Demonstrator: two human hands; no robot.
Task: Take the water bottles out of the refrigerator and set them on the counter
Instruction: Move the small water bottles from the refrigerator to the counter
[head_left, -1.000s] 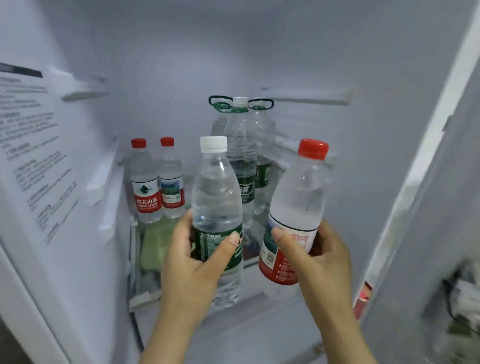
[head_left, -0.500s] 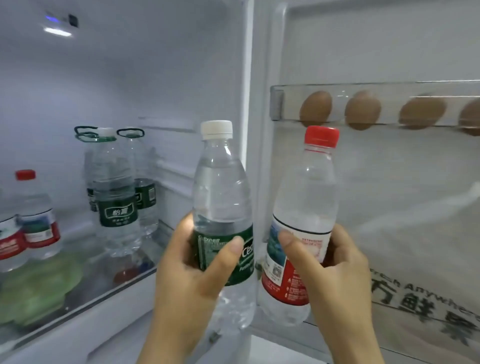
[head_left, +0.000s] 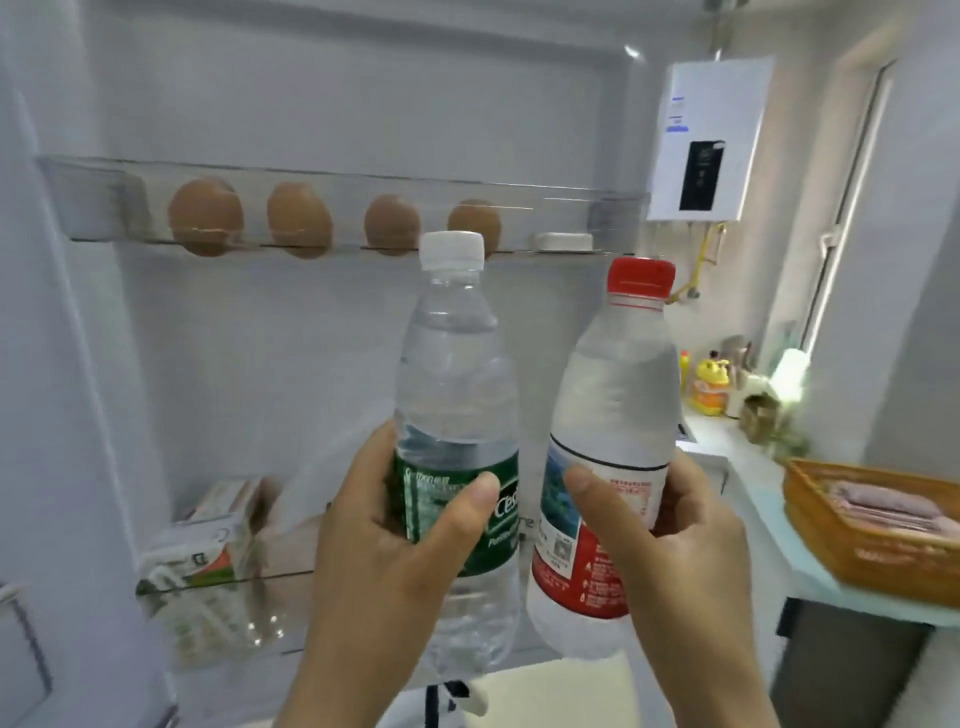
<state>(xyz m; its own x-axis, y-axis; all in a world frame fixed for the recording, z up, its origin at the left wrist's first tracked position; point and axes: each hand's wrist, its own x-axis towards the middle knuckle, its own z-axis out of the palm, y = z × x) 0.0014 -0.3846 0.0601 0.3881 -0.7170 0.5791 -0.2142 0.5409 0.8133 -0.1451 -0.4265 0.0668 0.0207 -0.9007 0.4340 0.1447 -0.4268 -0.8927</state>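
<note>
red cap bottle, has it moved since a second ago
Yes, rightward. The red cap bottle in the right hand had its cap under the left end of the egg rack; now the cap is right of the last egg, nearer the counter.

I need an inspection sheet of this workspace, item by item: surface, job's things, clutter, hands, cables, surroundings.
Surface: pale counter at the right.
Job's things: green-label bottle with white cap, red-label bottle with red cap; both upright, held in the air, not yet on the counter.
Clutter: woven basket and yellow container on the counter.
Hands: left hand grips the green-label bottle; right hand grips the red-label bottle.
Cables: nothing seen; only a yellow hose under the water heater.
Surroundings: refrigerator door shelf with four eggs; cartons lower.
</note>
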